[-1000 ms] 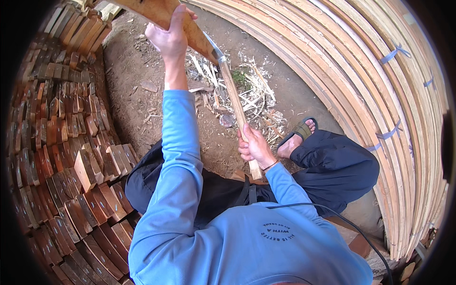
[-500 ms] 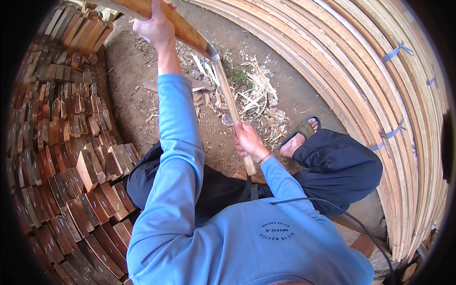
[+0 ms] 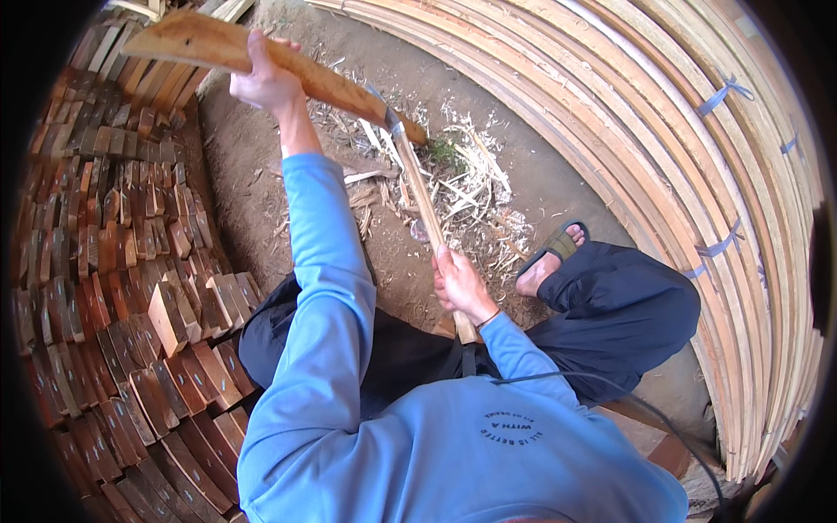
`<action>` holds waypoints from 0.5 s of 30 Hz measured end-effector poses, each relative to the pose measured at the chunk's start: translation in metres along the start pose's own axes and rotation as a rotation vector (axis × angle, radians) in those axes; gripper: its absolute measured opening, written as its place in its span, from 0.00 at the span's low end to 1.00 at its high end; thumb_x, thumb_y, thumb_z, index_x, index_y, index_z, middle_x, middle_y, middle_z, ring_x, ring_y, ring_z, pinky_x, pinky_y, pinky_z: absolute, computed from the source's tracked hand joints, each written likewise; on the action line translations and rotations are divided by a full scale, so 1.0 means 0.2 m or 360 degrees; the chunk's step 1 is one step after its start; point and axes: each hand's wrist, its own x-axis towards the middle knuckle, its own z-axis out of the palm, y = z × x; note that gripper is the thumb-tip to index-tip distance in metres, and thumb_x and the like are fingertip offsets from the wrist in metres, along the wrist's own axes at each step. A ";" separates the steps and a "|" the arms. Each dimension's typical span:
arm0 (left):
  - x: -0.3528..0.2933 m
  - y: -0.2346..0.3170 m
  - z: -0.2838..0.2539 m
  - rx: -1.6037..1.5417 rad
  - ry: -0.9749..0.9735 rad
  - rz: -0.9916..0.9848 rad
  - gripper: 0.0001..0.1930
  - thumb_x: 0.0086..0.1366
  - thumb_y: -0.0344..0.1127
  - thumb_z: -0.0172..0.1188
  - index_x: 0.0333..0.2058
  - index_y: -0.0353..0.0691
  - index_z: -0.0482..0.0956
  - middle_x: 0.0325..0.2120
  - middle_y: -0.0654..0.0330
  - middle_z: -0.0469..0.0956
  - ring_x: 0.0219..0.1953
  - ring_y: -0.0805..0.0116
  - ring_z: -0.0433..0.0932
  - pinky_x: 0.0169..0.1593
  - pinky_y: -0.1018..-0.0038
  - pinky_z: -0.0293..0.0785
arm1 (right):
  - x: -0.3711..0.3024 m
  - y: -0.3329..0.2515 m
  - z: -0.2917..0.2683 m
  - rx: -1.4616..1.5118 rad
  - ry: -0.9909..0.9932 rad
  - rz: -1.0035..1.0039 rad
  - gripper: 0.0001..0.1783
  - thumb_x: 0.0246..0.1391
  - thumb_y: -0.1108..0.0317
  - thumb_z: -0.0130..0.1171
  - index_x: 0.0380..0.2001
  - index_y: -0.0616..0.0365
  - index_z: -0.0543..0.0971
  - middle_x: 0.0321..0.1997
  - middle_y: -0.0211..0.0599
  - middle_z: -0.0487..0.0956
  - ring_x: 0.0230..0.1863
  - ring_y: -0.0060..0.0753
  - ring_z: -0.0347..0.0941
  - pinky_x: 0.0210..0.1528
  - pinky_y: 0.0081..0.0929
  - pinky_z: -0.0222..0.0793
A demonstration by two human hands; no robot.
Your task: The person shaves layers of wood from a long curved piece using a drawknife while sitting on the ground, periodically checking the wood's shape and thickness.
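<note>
My left hand (image 3: 268, 80), at the upper left, is closed around a long, slightly curved wooden board (image 3: 327, 84), held slanting above the ground. Its broad end points to the upper left and its narrow end lies over the shavings. In my right hand (image 3: 460, 286), the fingers wrap the pale wooden handle of an adze (image 3: 420, 193). The adze's metal head meets the board near its narrow end. How deep the blade sits in the wood I cannot tell. The handle's lower end reaches my lap.
Stacked wooden blocks (image 3: 166, 375) fill the left side. Long curved planks (image 3: 689, 174), bound with blue ties, line the right. Pale wood shavings (image 3: 475, 187) litter the dirt floor in front. My sandalled foot (image 3: 554, 259) rests right of them. A black cable (image 3: 610, 383) crosses my lap.
The board has come lower, so its broad end now shows and its narrow end reaches past the adze head. My left hand has shifted slightly down and left; my right hand has barely moved.
</note>
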 end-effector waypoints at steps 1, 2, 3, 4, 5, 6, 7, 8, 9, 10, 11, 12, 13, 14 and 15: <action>-0.02 0.00 -0.02 -0.0047 0.0026 -0.0002 0.16 0.67 0.34 0.62 0.37 0.20 0.76 0.21 0.46 0.78 0.19 0.61 0.79 0.25 0.66 0.82 | 0.00 0.00 0.02 0.0066 0.0015 0.0018 0.24 0.74 0.43 0.38 0.34 0.50 0.65 0.19 0.20 0.58 0.12 0.14 0.50 0.11 0.18 0.46; -0.03 0.02 -0.04 -0.0084 0.0042 0.0003 0.15 0.67 0.34 0.62 0.37 0.21 0.76 0.20 0.48 0.78 0.19 0.62 0.78 0.23 0.67 0.82 | 0.02 0.01 0.04 0.0043 0.0031 0.0050 0.24 0.75 0.43 0.38 0.33 0.50 0.65 0.19 0.20 0.58 0.12 0.14 0.49 0.11 0.19 0.45; -0.06 0.03 -0.08 -0.0089 -0.0018 -0.0002 0.17 0.67 0.36 0.62 0.38 0.21 0.76 0.21 0.47 0.78 0.21 0.61 0.80 0.27 0.66 0.83 | 0.04 0.02 0.05 0.0019 0.0047 0.0083 0.24 0.75 0.43 0.38 0.33 0.50 0.65 0.19 0.21 0.58 0.12 0.14 0.49 0.11 0.19 0.45; -0.06 0.03 -0.08 -0.0129 -0.0073 -0.0038 0.16 0.66 0.36 0.62 0.38 0.22 0.76 0.21 0.48 0.79 0.23 0.60 0.81 0.29 0.65 0.83 | 0.06 0.03 0.07 -0.0006 0.0062 0.0116 0.24 0.75 0.43 0.38 0.32 0.50 0.64 0.19 0.21 0.58 0.11 0.14 0.49 0.10 0.19 0.45; -0.07 0.05 -0.10 -0.0160 -0.0117 -0.0076 0.16 0.66 0.36 0.62 0.38 0.22 0.76 0.22 0.48 0.79 0.24 0.60 0.81 0.32 0.64 0.84 | 0.05 0.00 0.07 0.0032 0.0038 0.0136 0.24 0.75 0.43 0.38 0.31 0.50 0.64 0.19 0.22 0.58 0.11 0.14 0.49 0.10 0.20 0.45; -0.08 0.07 -0.12 -0.0192 -0.0161 -0.0114 0.16 0.65 0.35 0.62 0.38 0.22 0.76 0.23 0.49 0.79 0.26 0.59 0.82 0.34 0.62 0.84 | 0.04 0.00 0.06 0.0055 0.0026 0.0153 0.24 0.75 0.44 0.38 0.31 0.50 0.64 0.19 0.22 0.58 0.11 0.14 0.49 0.10 0.20 0.45; -0.08 0.09 -0.14 -0.0203 -0.0252 -0.0202 0.15 0.64 0.34 0.62 0.38 0.23 0.76 0.23 0.50 0.80 0.27 0.59 0.82 0.36 0.61 0.84 | 0.03 0.00 0.02 0.0078 0.0015 0.0170 0.24 0.75 0.44 0.38 0.31 0.50 0.64 0.19 0.22 0.58 0.11 0.14 0.49 0.10 0.20 0.45; -0.07 0.12 -0.13 -0.0227 -0.0352 -0.0290 0.14 0.63 0.33 0.62 0.38 0.24 0.77 0.24 0.50 0.80 0.29 0.59 0.82 0.38 0.60 0.84 | 0.02 -0.01 -0.01 0.0109 0.0010 0.0175 0.24 0.75 0.44 0.38 0.31 0.50 0.64 0.19 0.22 0.58 0.11 0.15 0.49 0.10 0.21 0.45; -0.06 0.15 -0.12 -0.0250 -0.0453 -0.0379 0.13 0.62 0.32 0.62 0.37 0.25 0.77 0.24 0.51 0.80 0.30 0.59 0.83 0.40 0.58 0.84 | 0.00 -0.02 -0.02 0.0133 -0.0011 0.0171 0.24 0.74 0.43 0.38 0.32 0.51 0.64 0.19 0.22 0.59 0.11 0.14 0.49 0.10 0.20 0.45; -0.05 0.18 -0.10 -0.0284 -0.0519 -0.0417 0.14 0.62 0.31 0.62 0.40 0.25 0.75 0.30 0.47 0.81 0.39 0.52 0.81 0.47 0.54 0.81 | 0.00 -0.03 -0.02 0.0109 -0.0008 0.0134 0.24 0.74 0.43 0.38 0.32 0.51 0.64 0.19 0.22 0.59 0.11 0.14 0.49 0.10 0.20 0.46; -0.05 0.22 -0.07 -0.0315 -0.0583 -0.0458 0.16 0.61 0.31 0.62 0.43 0.26 0.73 0.36 0.42 0.81 0.47 0.45 0.80 0.54 0.50 0.77 | 0.00 -0.05 -0.01 0.0085 -0.0006 0.0103 0.25 0.74 0.43 0.38 0.32 0.51 0.64 0.19 0.22 0.59 0.11 0.14 0.49 0.10 0.19 0.46; -0.06 0.24 -0.05 -0.0346 -0.0647 -0.0499 0.18 0.61 0.31 0.61 0.47 0.26 0.71 0.42 0.37 0.82 0.56 0.38 0.78 0.62 0.45 0.74 | 0.01 -0.07 -0.01 0.0061 -0.0002 0.0071 0.25 0.74 0.43 0.38 0.32 0.52 0.65 0.20 0.22 0.59 0.12 0.14 0.49 0.10 0.19 0.46; -0.06 0.24 -0.05 -0.0373 -0.0690 -0.0492 0.17 0.61 0.30 0.61 0.46 0.27 0.72 0.40 0.38 0.82 0.54 0.39 0.79 0.61 0.46 0.74 | 0.02 -0.10 -0.02 0.0025 -0.0013 0.0069 0.25 0.74 0.42 0.38 0.32 0.52 0.64 0.20 0.21 0.58 0.12 0.14 0.50 0.11 0.18 0.47; -0.06 0.24 -0.05 -0.0399 -0.0742 -0.0483 0.16 0.61 0.30 0.61 0.45 0.27 0.72 0.39 0.39 0.81 0.53 0.41 0.80 0.61 0.47 0.74 | 0.04 -0.11 -0.03 0.0019 -0.0046 0.0058 0.25 0.74 0.42 0.38 0.32 0.52 0.65 0.19 0.21 0.58 0.12 0.14 0.50 0.11 0.18 0.47; -0.06 0.24 -0.05 -0.0428 -0.0788 -0.0476 0.15 0.61 0.29 0.61 0.44 0.28 0.73 0.38 0.40 0.81 0.51 0.42 0.81 0.61 0.48 0.73 | 0.08 -0.11 -0.05 0.0009 -0.0075 0.0051 0.25 0.74 0.42 0.38 0.32 0.52 0.65 0.19 0.20 0.58 0.13 0.14 0.50 0.11 0.18 0.47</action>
